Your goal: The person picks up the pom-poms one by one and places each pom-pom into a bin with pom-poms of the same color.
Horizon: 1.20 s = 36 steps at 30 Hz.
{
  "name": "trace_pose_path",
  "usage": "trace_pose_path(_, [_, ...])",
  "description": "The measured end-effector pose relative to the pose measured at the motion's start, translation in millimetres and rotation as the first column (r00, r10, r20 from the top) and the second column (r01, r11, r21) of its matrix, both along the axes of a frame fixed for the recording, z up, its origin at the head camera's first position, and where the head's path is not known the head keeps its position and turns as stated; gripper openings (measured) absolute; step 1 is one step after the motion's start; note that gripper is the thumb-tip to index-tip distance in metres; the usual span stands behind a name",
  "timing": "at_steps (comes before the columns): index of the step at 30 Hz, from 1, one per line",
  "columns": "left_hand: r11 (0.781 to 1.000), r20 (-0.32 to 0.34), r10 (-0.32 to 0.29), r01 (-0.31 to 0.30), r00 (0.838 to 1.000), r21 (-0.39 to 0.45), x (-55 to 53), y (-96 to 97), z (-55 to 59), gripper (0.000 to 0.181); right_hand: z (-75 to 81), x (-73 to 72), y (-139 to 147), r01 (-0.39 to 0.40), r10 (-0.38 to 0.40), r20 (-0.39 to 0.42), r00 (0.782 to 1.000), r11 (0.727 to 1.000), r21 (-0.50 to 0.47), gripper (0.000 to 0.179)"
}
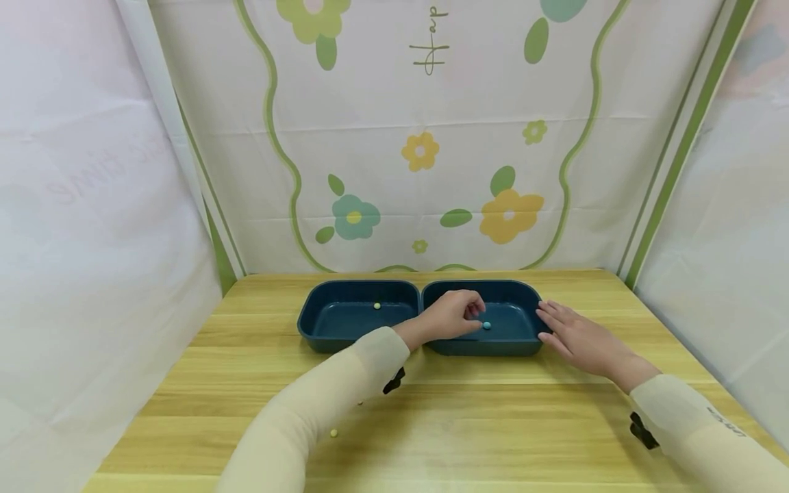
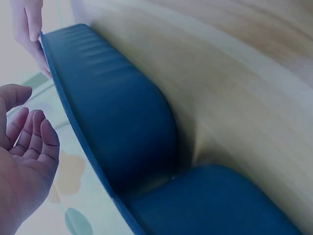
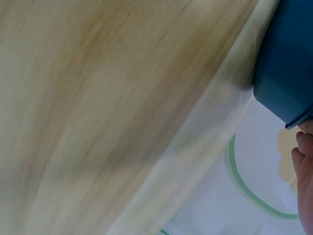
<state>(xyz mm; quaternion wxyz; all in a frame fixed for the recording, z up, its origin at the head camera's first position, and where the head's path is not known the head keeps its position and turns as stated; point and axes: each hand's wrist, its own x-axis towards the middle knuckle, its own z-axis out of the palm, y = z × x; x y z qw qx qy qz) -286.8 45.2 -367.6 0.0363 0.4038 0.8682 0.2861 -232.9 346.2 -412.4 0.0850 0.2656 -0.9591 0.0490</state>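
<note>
Hand, left (image 1: 448, 315): relaxed, thumb and fingers apart, over right-hand dark-blue tray (image 1: 493, 348), near blue bead (image 1: 487, 325); forearm (image 1: 335, 383) diagonal. Hand, right (image 1: 576, 337): fingers extended, touching tray's end.

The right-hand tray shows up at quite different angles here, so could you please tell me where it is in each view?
Head: right-hand tray right of centre, below mid-height.
Left wrist: right-hand tray in the left half, above the other tray.
Right wrist: right-hand tray in the upper right corner, cut off by the edge.
Shared landmark: the right hand, at that tray's outer end.
</note>
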Motion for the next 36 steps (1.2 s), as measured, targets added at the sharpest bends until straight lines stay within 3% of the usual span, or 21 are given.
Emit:
trace_pose_path(12, [0.996, -0.023, -0.026, 0.028, 0.999, 0.088, 17.3, -42.0, 6.9, 0.018, 0.1, 2.3, -1.4, 0.003, -0.003, 0.001, 1.0, 1.0, -0.003, 0.059])
trace_pose_path(18, [0.988, -0.042, 0.004, 0.002, 0.999, 0.157, 19.2, -68.7, 8.7, 0.018, 0.3, 3.0, -2.0, 0.001, -0.001, 0.0, 1.0, 1.0, -0.013, 0.059])
trace_pose_path(36, [0.962, -0.092, 0.124, -0.097, 0.988, 0.256, 28.6, -160.5, 8.7, 0.019, 1.1, 1.5, -2.1, -0.002, 0.002, 0.001, 1.0, 1.0, -0.015, 0.059])
